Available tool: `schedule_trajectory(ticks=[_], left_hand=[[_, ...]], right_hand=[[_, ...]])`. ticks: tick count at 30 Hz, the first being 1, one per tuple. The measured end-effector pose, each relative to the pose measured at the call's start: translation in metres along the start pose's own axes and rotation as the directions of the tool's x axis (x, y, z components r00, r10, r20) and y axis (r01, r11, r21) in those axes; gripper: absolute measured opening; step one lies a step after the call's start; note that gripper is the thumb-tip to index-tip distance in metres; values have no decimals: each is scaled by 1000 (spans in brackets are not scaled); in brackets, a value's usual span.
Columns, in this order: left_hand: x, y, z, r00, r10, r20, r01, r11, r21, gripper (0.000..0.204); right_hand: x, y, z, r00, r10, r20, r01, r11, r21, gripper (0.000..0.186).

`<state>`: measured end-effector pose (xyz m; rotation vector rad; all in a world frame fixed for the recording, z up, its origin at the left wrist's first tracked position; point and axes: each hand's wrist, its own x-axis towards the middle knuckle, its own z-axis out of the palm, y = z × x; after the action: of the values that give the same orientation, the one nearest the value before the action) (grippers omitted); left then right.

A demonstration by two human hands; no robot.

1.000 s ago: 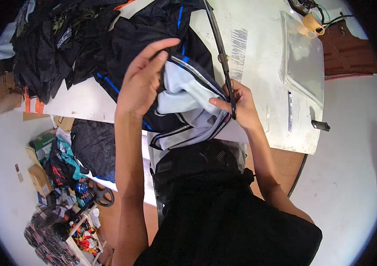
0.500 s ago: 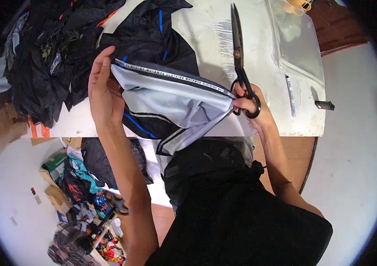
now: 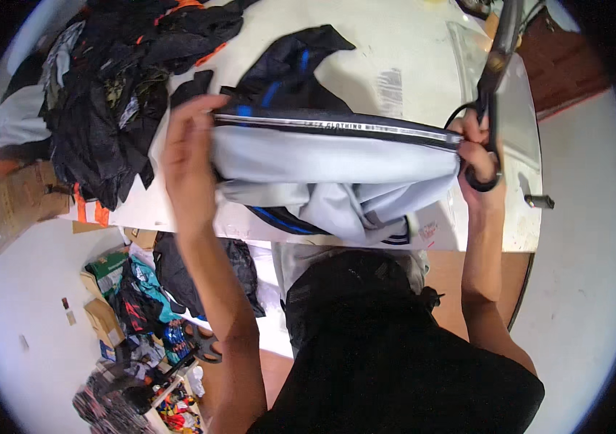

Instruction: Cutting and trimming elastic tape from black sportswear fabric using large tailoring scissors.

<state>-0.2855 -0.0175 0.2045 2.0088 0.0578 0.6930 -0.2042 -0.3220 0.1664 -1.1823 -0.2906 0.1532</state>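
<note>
A light grey and black garment [image 3: 272, 155] with blue stripes stretches between my hands over the white table. A black-and-white printed tape [image 3: 337, 126] runs along its taut upper edge. My left hand [image 3: 191, 170], a little blurred, pinches the left end of that edge. At the other end, my right hand [image 3: 483, 163] grips the corner between thumb and fingers. Large black-handled scissors [image 3: 492, 76] hang on that same hand, blades pointing up and away from the cloth. Black fabric with blue stripes [image 3: 286, 76] lies on the table behind the garment.
Dark clothes [image 3: 98, 108] are heaped on the table [image 3: 387, 54] at the left. A clear plastic sheet [image 3: 518, 130] and a small black object [image 3: 539, 202] lie at the right. Boxes and clothing [image 3: 134, 289] crowd the floor at lower left.
My right hand has moved right with the scissors and the corner, pulling the tape edge straighter and more level. My left hand has closed on the edge's left end.
</note>
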Motion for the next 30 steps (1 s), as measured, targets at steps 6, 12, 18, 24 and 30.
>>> schedule_trajectory(ticks=[6, 12, 18, 24, 30], left_hand=[[-45, -54, 20, 872, -450, 192, 466, 643, -608, 20], [-55, -62, 27, 886, -452, 105, 453, 797, -400, 18], [-95, -65, 44, 917, -79, -391, 206, 933, 296, 13], [-190, -22, 92, 530, -743, 408, 763, 209, -611, 44], [-156, -19, 126, 458, -636, 621, 599, -296, -745, 56]], right_hand=[[-11, 32, -18, 944, 320, -82, -323, 946, -29, 18], [-32, 43, -23, 948, 313, -62, -318, 941, -113, 18], [-49, 73, -23, 919, 386, -83, -393, 914, -100, 16], [-79, 86, -9, 913, 401, -78, -398, 916, 49, 17], [-95, 79, 2, 937, 348, -26, -330, 909, 254, 22]])
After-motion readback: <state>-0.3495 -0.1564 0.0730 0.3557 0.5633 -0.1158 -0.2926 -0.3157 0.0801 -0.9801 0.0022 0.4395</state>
